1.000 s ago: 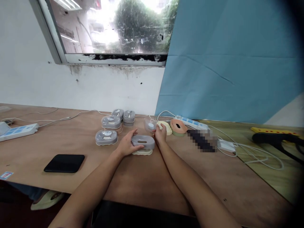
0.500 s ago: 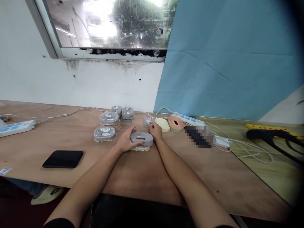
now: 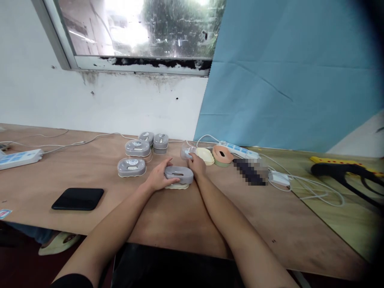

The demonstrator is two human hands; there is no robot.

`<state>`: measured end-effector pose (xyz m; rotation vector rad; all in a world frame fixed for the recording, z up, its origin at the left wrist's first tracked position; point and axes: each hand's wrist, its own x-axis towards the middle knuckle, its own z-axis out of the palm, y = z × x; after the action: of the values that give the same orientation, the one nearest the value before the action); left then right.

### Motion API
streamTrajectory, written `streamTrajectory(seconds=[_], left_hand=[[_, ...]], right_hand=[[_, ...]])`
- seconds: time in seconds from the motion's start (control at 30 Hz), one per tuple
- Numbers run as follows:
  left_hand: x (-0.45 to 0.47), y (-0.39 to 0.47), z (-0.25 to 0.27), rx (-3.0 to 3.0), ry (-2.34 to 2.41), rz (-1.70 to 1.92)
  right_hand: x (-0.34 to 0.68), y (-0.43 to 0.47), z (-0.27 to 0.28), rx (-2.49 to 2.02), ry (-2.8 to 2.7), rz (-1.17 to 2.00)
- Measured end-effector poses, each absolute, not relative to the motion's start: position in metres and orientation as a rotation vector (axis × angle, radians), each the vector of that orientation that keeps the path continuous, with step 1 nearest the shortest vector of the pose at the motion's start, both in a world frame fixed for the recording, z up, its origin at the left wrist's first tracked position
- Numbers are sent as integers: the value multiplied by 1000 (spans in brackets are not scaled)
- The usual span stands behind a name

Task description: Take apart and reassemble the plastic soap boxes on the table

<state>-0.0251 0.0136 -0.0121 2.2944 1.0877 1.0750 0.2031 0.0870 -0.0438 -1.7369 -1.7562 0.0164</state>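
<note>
My left hand (image 3: 159,176) is closed around the left end of a grey oval box (image 3: 184,175) with a slot in its lid. The thumb lies along its near side, and a cream rim shows under it. Just past the box's right end, my right hand (image 3: 197,165) has its fingertips drawn together at a small clear plastic container (image 3: 185,151) with a pale blue bit in it. What the fingertips pinch is too small to make out. To the right lie a cream oval tray (image 3: 205,156) and an orange slotted lid on a green base (image 3: 222,156).
Several grey lidded boxes (image 3: 132,167) stand left of my hands, some stacked. A black phone (image 3: 78,199) lies at the left front. Power strips (image 3: 21,159) and white cables run along the back. A blurred dark item (image 3: 250,172) and a white adapter (image 3: 279,178) lie right.
The view has shifted very slightly. My right fingertips have moved a little left at the clear container; my left hand keeps its hold on the grey box.
</note>
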Motion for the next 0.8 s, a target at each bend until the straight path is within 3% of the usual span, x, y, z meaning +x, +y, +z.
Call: streamTrajectory(seconds=[0.8], left_hand=[[-25,14,-14,2315,1075,1066]], right_hand=[[201,85,-46,-1822,-1778,-68]])
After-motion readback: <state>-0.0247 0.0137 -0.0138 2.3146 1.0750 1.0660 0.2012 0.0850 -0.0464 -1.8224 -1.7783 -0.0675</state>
